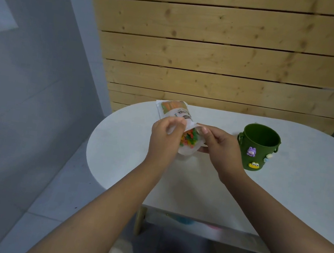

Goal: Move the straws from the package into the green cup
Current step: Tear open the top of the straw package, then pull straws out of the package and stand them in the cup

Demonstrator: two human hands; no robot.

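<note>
A white plastic package (175, 111) of coloured straws lies tilted above the white table, its mouth towards me. My left hand (165, 140) pinches the left edge of the mouth and my right hand (220, 147) pinches the right edge, holding it apart. Orange, green and yellow straw ends (190, 137) show inside the opening. The dark green cup (258, 146), with small cartoon charms on its side, stands upright to the right of my right hand and looks empty inside.
The white oval table (195, 190) stands against a wall of pale wooden planks (225, 59). A lower shelf (211, 229) with blurred coloured items shows under the near edge. Grey floor lies to the left.
</note>
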